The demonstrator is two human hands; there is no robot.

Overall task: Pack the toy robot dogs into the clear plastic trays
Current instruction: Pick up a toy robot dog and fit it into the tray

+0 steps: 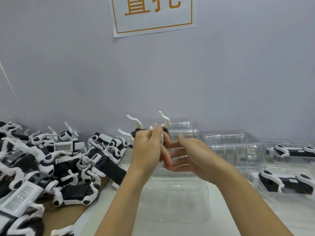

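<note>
A worker's left hand [150, 147] closes its grip around a toy robot dog [153, 132], holding it in the air with white legs pointing upward, while the right hand [185, 157] stays spread, fingers straight and reaching toward the toy's underside without clasping it. Directly beneath the hands, an empty clear tray [172, 200] lies on the counter [221, 210], apparently waiting for this dog. Behind it stands a stack of unfilled trays [233, 147] against the wall. To the right, two packed trays, one near [286, 183] and one farther back [293, 151], each hold a dog laid flat with its legs folded in. To the left, a heap of unpacked dogs [51, 162] sprawls across a sheet of brown cardboard [68, 212]. Judging by that pile against only two filled trays in sight, the job looks to be in its early stage, with most of the packing left. A paper sign [153, 16] with orange characters hangs on the wall above.
</note>
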